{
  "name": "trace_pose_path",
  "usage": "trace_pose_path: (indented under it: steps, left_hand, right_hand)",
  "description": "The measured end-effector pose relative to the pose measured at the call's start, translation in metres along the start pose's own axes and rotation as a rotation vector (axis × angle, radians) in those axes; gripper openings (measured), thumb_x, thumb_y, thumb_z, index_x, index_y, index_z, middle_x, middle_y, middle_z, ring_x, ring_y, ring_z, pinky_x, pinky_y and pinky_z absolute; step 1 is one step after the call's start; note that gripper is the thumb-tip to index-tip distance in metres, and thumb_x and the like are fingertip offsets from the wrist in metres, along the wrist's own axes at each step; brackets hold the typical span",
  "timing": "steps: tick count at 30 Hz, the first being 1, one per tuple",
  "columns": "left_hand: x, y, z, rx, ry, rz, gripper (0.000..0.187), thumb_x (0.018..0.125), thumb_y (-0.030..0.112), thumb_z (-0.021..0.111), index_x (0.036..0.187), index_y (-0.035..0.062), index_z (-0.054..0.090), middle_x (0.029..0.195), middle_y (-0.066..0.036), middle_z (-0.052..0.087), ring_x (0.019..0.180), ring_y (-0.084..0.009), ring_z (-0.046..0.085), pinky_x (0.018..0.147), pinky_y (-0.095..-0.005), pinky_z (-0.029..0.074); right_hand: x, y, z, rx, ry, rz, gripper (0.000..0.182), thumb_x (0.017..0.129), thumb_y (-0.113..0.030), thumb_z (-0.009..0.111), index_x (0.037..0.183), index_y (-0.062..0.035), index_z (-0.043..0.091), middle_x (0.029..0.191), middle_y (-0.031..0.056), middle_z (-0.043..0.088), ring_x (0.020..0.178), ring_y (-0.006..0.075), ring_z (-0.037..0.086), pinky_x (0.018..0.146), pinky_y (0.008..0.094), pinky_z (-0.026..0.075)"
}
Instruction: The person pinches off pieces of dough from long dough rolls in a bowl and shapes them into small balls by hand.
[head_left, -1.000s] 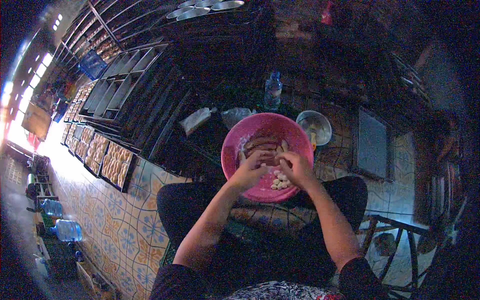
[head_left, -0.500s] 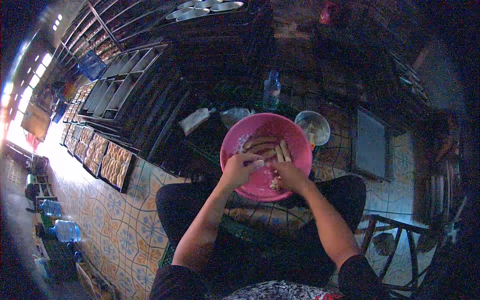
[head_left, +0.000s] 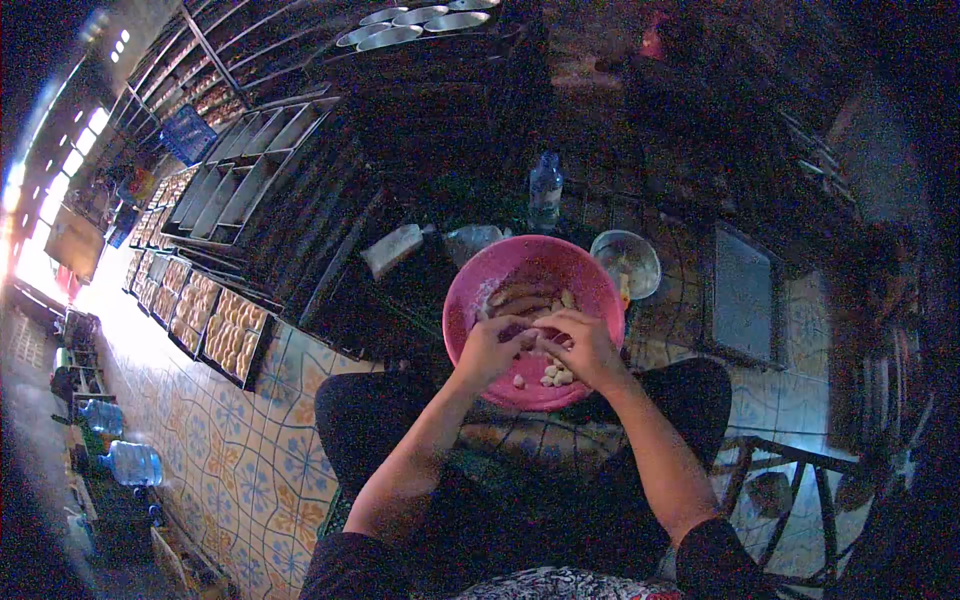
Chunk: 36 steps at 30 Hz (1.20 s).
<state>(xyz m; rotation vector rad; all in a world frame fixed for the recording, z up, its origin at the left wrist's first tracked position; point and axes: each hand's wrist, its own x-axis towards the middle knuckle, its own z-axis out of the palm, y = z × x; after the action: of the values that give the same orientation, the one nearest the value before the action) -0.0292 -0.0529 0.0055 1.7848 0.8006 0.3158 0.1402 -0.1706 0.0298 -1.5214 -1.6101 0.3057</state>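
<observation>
A pink basin (head_left: pixel 465 270) sits between my knees. In it lie long, tan rolls that look like dough (head_left: pixel 525 290), with white powder at the left side. Several small pale pieces (head_left: pixel 557 376) are gathered near the basin's front, and one more lies a little to their left. My left hand (head_left: pixel 488 352) and my right hand (head_left: pixel 588 350) meet over the middle of the basin. Their fingers are bent and pinched together, fingertips close to each other. Whatever is between the fingertips is hidden by the fingers.
Behind the basin stand a clear bottle (head_left: pixel 545 190), a white bag (head_left: pixel 393 250) and a metal bowl (head_left: pixel 627 262). At right is a flat tray (head_left: pixel 745 290). Trays of bread rolls (head_left: pixel 233 335) line the left, below empty baking tins (head_left: pixel 220 200). Water jugs (head_left: pixel 133 463) stand at far left.
My right hand has risen from the small pieces to meet my left hand. The upright dough sticks by my right hand are no longer seen standing out. The small pieces are more exposed.
</observation>
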Motion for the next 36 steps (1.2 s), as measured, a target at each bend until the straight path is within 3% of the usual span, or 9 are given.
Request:
trace_pose_path:
  steps: [2,5,8,16,23,25,27,31,36]
  left_hand:
    - [0.003,0.000,0.003,-0.105,0.163,0.098,0.024,0.090,0.019,0.074,0.106,0.0009,0.074,0.106,-0.015,0.074,0.094,-0.0225,0.070,0.089,-0.0346,0.053]
    - [0.000,0.008,-0.001,-0.293,0.061,0.018,0.027,0.091,0.022,0.075,0.108,0.0016,0.074,0.109,-0.014,0.073,0.093,-0.0202,0.069,0.090,-0.0362,0.053]
    - [0.003,0.004,0.004,-0.010,0.029,0.231,0.029,0.090,0.022,0.076,0.110,0.0016,0.073,0.106,-0.011,0.073,0.091,-0.0181,0.069,0.087,-0.0353,0.054]
    - [0.002,0.009,0.000,-0.166,0.069,0.037,0.022,0.093,0.016,0.073,0.105,-0.0004,0.064,0.095,-0.006,0.070,0.085,-0.0121,0.064,0.077,-0.0280,0.052]
    - [0.004,0.015,0.004,-0.216,0.228,0.305,0.015,0.093,0.010,0.071,0.100,0.0012,0.060,0.087,-0.003,0.067,0.082,-0.0102,0.061,0.076,-0.0293,0.052]
    - [0.000,0.022,0.004,-0.217,0.234,0.195,0.015,0.093,0.011,0.071,0.100,0.0009,0.062,0.087,-0.004,0.068,0.084,-0.0116,0.062,0.078,-0.0302,0.052]
    - [-0.001,0.021,0.005,-0.222,0.242,0.085,0.015,0.092,0.011,0.072,0.099,0.0006,0.064,0.087,-0.005,0.070,0.085,-0.0130,0.064,0.080,-0.0311,0.052]
    - [-0.007,0.021,0.007,-0.081,0.357,0.174,0.021,0.090,0.020,0.076,0.100,0.0013,0.073,0.094,-0.009,0.074,0.087,-0.0183,0.069,0.080,-0.0331,0.054]
    - [-0.015,0.032,0.008,-0.049,0.309,0.118,0.031,0.088,0.028,0.079,0.103,0.0016,0.074,0.100,-0.011,0.075,0.090,-0.0213,0.071,0.080,-0.0349,0.054]
  right_hand:
    - [0.000,-0.005,-0.004,-0.008,0.017,0.033,0.032,0.086,-0.021,0.079,0.111,-0.0034,0.070,0.102,0.0128,0.071,0.089,0.0241,0.071,0.076,0.0352,0.057]
    - [-0.002,-0.009,-0.002,-0.030,0.040,0.124,0.029,0.084,-0.020,0.080,0.106,-0.0036,0.070,0.099,0.0125,0.071,0.089,0.0245,0.071,0.074,0.0352,0.055]
    - [-0.001,-0.006,-0.003,-0.067,0.007,0.164,0.028,0.082,-0.018,0.081,0.104,-0.0041,0.069,0.095,0.0119,0.070,0.089,0.0243,0.070,0.073,0.0347,0.054]
    - [0.004,-0.014,-0.005,-0.022,0.019,0.017,0.027,0.080,-0.011,0.081,0.103,-0.0031,0.069,0.095,0.0109,0.069,0.093,0.0234,0.068,0.082,0.0341,0.052]
    - [0.005,-0.021,-0.017,0.222,-0.013,0.320,0.020,0.090,-0.012,0.074,0.108,-0.0015,0.071,0.106,0.0081,0.072,0.100,0.0180,0.067,0.092,0.0325,0.052]
    - [0.001,-0.016,-0.015,0.219,-0.009,0.354,0.020,0.094,-0.013,0.070,0.109,-0.0007,0.071,0.108,0.0072,0.072,0.100,0.0166,0.067,0.093,0.0320,0.052]
    - [-0.004,-0.010,-0.008,0.739,0.006,0.727,0.022,0.099,-0.014,0.064,0.115,0.0006,0.070,0.113,0.0075,0.071,0.103,0.0145,0.066,0.092,0.0310,0.054]
    - [-0.005,-0.007,-0.002,0.678,0.047,0.567,0.024,0.098,-0.032,0.067,0.111,-0.0122,0.074,0.099,0.0026,0.072,0.080,0.0164,0.068,0.066,0.0311,0.057]
    - [-0.006,-0.011,-0.004,0.840,0.087,0.689,0.026,0.093,-0.022,0.074,0.115,-0.0087,0.071,0.101,0.0006,0.070,0.092,0.0151,0.066,0.085,0.0306,0.054]
